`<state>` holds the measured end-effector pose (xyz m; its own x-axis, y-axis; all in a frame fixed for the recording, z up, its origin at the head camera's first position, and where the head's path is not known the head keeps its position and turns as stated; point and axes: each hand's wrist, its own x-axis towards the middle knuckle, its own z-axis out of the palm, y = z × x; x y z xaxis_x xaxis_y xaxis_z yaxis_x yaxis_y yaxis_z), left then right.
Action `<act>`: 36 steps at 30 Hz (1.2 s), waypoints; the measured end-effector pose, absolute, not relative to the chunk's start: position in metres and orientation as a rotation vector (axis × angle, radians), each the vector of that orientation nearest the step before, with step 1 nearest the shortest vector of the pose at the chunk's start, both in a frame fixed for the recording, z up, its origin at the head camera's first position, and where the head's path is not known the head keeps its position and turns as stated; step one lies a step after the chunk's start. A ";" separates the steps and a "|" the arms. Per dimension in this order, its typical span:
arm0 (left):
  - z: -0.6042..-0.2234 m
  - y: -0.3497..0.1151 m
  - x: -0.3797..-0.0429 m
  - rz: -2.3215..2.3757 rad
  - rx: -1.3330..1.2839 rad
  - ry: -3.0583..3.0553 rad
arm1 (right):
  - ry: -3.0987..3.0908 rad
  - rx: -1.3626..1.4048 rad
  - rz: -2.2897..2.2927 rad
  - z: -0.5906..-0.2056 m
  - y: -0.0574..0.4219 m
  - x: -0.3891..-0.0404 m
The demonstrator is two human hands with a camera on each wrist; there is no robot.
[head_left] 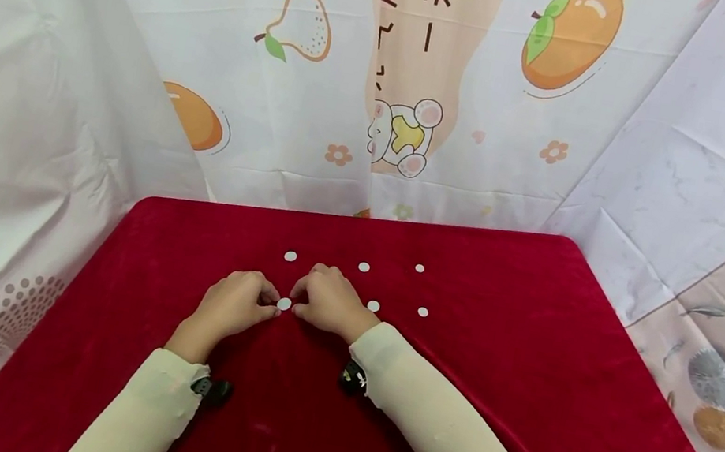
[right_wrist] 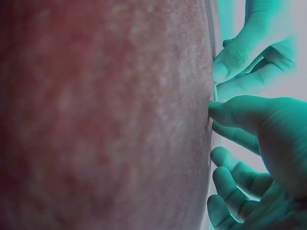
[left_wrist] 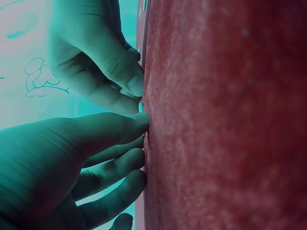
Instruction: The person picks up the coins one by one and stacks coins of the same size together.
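A small white disc [head_left: 284, 304] lies on the red cloth between the two hands. My left hand [head_left: 232, 304] has its thumb and forefinger at the disc's left edge, seeming to pinch it. From the other side my right hand [head_left: 328, 302] reaches in, its bent fingers and thumb close to the right edge with a slight gap. Both wrist views show the disc only as a thin edge, largely hidden by fingertips. In the right wrist view, the right hand's thumb [right_wrist: 235, 111] and fingers are spread apart.
Other white discs lie beyond and to the right: a far left one [head_left: 290, 255], a far middle one [head_left: 364, 267], a far right one [head_left: 419, 268], a near middle one [head_left: 374, 306] and a near right one [head_left: 423, 312]. Printed curtains [head_left: 226, 11] surround the red table [head_left: 529, 350].
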<state>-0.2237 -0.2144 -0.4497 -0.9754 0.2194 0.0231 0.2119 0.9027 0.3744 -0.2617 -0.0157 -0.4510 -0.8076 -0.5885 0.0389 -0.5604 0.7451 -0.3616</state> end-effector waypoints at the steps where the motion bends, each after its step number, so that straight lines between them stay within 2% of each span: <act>1: -0.450 -0.214 -0.224 0.594 0.344 3.047 | 2.860 -0.945 -0.561 -0.450 -0.016 -0.261; 27: -0.452 -0.212 -0.226 0.696 0.286 2.978 | 2.825 -0.912 -0.627 -0.448 -0.018 -0.259; 36: -0.451 -0.212 -0.225 0.695 0.344 2.990 | 2.816 -0.935 -0.677 -0.452 -0.016 -0.263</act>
<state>-0.2249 -0.2121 -0.4510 -0.9738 0.2272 -0.0012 0.2034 0.8741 0.4412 -0.2631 -0.0163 -0.4517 -0.8068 -0.5890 0.0453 -0.5452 0.7130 -0.4408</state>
